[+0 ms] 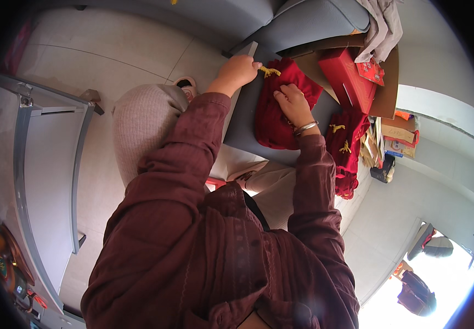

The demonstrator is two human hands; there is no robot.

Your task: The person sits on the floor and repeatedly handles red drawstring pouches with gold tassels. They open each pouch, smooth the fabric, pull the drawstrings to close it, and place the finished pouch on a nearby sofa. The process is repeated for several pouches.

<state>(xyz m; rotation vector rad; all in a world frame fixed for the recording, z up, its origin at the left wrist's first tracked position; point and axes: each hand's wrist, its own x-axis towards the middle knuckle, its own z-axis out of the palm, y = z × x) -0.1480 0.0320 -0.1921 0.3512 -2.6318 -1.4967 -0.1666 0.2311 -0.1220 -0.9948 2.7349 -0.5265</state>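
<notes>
A dark red velvet drawstring pouch (272, 119) lies on a grey padded seat (241, 127) in front of me. Its yellow cord (270, 72) runs out at the far left side, and the fist of my left hand (239, 72) is closed around the cord's end. My right hand (294, 105), a metal bangle at the wrist, lies on the pouch with curled fingers gripping the cloth. More red pouches with yellow cords (346, 135) lie in a pile just to the right. What the pouch contains is hidden.
Behind the pile, a cardboard box (390, 98) holds a red box (346, 78), with a light cloth (379, 28) draped over its edge. A grey sofa (319, 24) runs along the far side. At left stands a low table (49, 164). Cartons (399, 131) stand further right.
</notes>
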